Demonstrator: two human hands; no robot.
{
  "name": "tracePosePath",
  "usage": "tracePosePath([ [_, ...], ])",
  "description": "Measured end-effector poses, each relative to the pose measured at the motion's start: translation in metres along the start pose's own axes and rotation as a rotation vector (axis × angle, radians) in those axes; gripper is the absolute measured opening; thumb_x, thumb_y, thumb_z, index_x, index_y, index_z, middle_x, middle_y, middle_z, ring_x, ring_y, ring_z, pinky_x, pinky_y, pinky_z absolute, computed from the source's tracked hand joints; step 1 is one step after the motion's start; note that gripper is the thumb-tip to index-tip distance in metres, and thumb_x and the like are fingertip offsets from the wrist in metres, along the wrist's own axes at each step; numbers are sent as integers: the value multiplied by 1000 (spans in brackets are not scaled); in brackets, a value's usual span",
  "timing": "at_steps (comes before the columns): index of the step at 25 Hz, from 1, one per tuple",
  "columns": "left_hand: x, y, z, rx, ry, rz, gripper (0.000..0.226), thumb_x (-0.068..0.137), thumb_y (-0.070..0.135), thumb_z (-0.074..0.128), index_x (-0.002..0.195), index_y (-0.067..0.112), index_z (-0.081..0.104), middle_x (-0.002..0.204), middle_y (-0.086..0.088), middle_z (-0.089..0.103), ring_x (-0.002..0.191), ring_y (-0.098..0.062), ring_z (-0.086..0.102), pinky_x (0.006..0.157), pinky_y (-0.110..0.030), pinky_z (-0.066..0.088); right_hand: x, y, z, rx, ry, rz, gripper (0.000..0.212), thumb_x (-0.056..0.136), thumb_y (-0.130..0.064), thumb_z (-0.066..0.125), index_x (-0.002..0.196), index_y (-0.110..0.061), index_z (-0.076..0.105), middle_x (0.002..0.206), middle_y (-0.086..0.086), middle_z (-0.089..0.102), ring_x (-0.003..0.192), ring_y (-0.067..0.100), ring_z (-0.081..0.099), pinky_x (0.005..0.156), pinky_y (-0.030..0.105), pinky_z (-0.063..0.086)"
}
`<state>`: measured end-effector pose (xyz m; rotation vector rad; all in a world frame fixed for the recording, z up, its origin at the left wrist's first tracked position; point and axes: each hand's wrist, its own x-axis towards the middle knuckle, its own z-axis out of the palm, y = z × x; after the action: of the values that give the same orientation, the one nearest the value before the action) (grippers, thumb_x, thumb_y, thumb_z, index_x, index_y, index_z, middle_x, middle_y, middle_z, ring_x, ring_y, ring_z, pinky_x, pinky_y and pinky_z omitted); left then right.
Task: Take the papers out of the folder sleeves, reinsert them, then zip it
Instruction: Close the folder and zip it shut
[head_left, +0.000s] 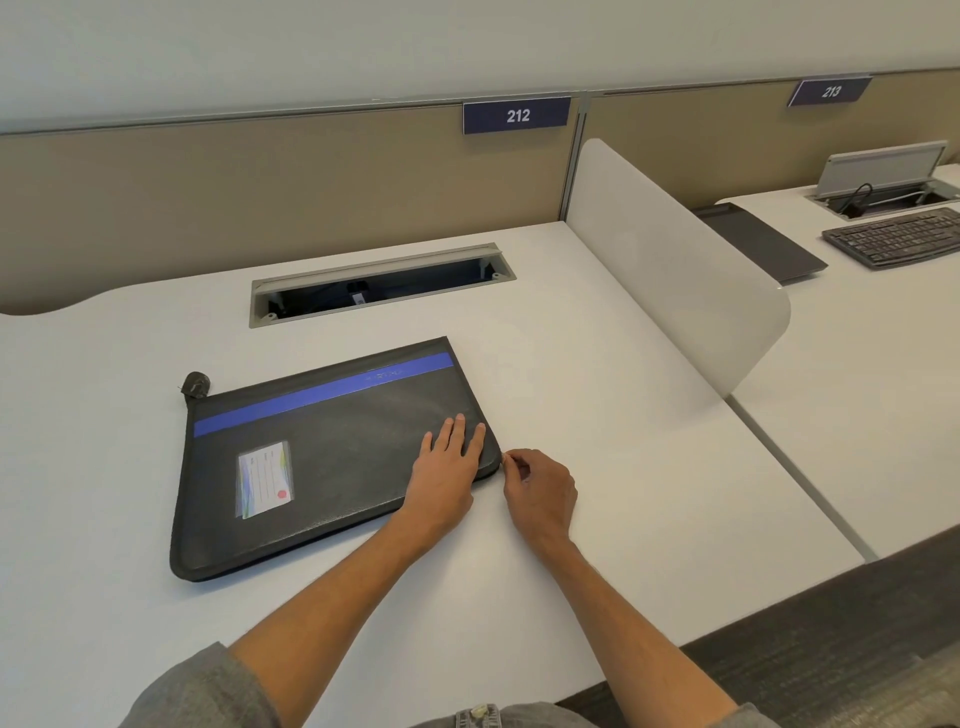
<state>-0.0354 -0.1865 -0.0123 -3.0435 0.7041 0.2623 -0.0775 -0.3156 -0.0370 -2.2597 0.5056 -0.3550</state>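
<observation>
A black zip folder with a blue stripe and a small label card lies closed and flat on the white desk. My left hand presses flat on the folder's near right corner, fingers straight. My right hand sits just off that corner and pinches the zipper pull between thumb and forefinger. A dark tab sticks out at the folder's far left corner. No papers show.
An open cable trough is set into the desk behind the folder. A white divider panel stands to the right. Beyond it, the neighbouring desk holds a keyboard and a dark tray. The desk's front edge runs lower right.
</observation>
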Motion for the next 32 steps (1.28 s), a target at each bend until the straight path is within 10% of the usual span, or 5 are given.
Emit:
tracePosePath([
  [13,12,-4,-11,-4,-48,-24,82,93,13,53,156,16,0,162,-15,-1,150,-28,2,120,-46,11,-6,5,-1,43,7,-221,6,87,-20,71,90,-18,76,86,-9,74,74,7,65,66,8,41],
  [17,15,-4,-14,-3,-59,-36,83,93,14,55,156,16,-1,162,-15,-1,150,-29,2,120,-47,11,-7,7,1,47,24,-290,6,86,-20,72,90,-18,76,85,-7,74,72,9,66,65,22,52],
  [32,-9,-5,0,20,-23,31,83,92,2,47,155,15,-6,162,-13,-7,150,-28,-4,120,-45,5,1,2,2,6,-13,-36,11,92,-27,64,92,-22,75,87,-9,73,79,11,65,70,26,48],
])
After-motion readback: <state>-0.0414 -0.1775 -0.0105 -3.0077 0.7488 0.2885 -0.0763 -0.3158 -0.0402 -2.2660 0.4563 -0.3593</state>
